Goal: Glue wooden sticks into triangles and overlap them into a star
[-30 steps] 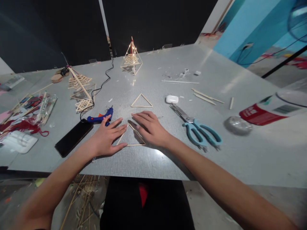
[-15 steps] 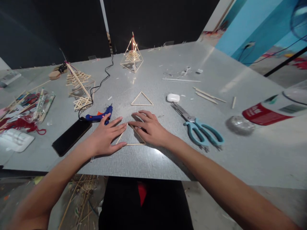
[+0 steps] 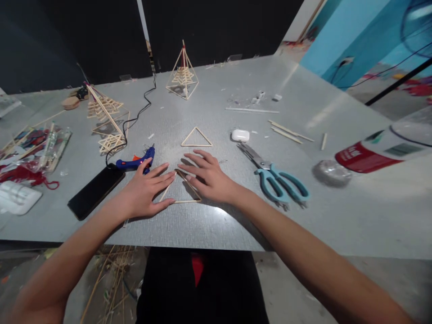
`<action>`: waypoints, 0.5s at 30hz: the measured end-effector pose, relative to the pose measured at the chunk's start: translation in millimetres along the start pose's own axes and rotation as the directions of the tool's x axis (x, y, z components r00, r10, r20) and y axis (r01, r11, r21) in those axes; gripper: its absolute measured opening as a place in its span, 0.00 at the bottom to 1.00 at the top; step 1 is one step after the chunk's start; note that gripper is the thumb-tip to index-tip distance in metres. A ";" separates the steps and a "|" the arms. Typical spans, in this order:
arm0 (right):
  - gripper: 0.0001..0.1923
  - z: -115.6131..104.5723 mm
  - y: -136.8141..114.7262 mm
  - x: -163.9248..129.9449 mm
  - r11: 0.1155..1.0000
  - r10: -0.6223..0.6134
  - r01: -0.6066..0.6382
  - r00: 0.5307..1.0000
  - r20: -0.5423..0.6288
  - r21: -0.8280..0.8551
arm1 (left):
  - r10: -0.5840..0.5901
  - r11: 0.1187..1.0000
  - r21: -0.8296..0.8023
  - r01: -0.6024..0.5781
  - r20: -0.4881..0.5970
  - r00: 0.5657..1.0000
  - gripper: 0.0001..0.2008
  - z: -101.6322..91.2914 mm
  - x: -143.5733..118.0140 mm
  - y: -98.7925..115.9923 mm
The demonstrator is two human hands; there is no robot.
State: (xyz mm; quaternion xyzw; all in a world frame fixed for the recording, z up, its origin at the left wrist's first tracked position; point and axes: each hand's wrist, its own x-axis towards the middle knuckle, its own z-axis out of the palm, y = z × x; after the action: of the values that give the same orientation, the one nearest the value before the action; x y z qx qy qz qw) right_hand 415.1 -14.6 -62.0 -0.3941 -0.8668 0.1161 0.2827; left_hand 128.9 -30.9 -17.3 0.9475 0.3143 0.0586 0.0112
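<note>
Flat on the grey table lies a triangle of thin wooden sticks (image 3: 187, 201), its top corner between my two hands. My left hand (image 3: 146, 191) rests over its left side with fingers spread, the thumb at the bottom stick. My right hand (image 3: 209, 176) lies along its right side, fingers stretched out and apart, partly covering that stick. Just beyond my hands is a smaller stick triangle (image 3: 196, 145). A blue glue gun (image 3: 135, 164) lies by my left fingertips, its small light red. A black phone (image 3: 96, 191) is left of my left hand.
Teal-handled scissors (image 3: 275, 175) and a white earbud case (image 3: 240, 135) lie to the right. A bottle with a red label (image 3: 367, 157) lies farther right. Stick pyramids stand at the back (image 3: 182, 74) and left (image 3: 105, 108). A black cord (image 3: 143, 108) crosses the table. Loose sticks (image 3: 286, 134) lie right.
The whole view has shifted slightly. Both hands stay on the triangle in nearly the same pose. The lights on the back pyramid, lit before, are now dark.
</note>
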 end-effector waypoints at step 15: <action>0.26 -8.9 -5.5 -2.3 0.993 -0.048 0.049 0.999 -0.013 0.106 | 0.046 0.997 -0.049 -0.052 -0.108 0.993 0.29 -6.7 -1.3 -0.5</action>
State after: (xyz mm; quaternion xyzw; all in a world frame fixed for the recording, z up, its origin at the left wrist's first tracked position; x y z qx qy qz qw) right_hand 418.2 -20.2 -53.3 -0.3579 -0.8673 0.1531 0.3104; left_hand 126.7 -31.3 -10.8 0.9498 0.2895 0.1176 0.0175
